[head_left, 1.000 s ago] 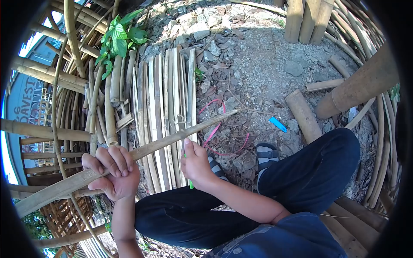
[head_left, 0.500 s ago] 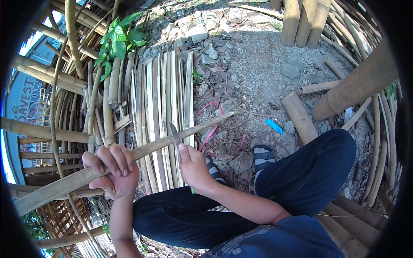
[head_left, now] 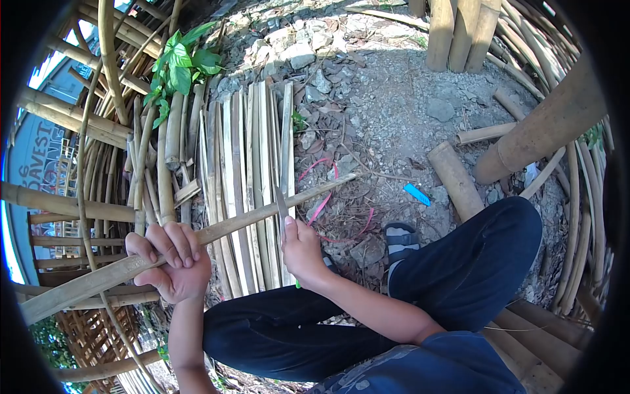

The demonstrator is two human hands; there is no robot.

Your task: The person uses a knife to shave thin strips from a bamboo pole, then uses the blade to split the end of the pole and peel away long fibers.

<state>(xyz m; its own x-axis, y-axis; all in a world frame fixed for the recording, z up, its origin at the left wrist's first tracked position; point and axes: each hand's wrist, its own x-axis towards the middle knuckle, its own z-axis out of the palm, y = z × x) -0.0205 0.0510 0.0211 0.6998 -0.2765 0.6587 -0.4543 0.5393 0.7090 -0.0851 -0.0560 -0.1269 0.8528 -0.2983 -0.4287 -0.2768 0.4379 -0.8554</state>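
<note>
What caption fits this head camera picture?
Left hand grips a bamboo strip; right hand holds a knife against it.

Bare ground [head_left: 394, 111] of gravel, stones and dry leaves is seen. A row of split bamboo slats [head_left: 252, 171] is laid flat at 11 o'clock, with round bamboo pieces [head_left: 172, 141] just beside it at 10. A short bamboo log [head_left: 454, 178] is lain at 2 o'clock, a thinner stick [head_left: 482, 133] above it. A blue comb-like item [head_left: 416, 194] is found near the log. Pink strips [head_left: 323, 203] are scattered at center.
</note>
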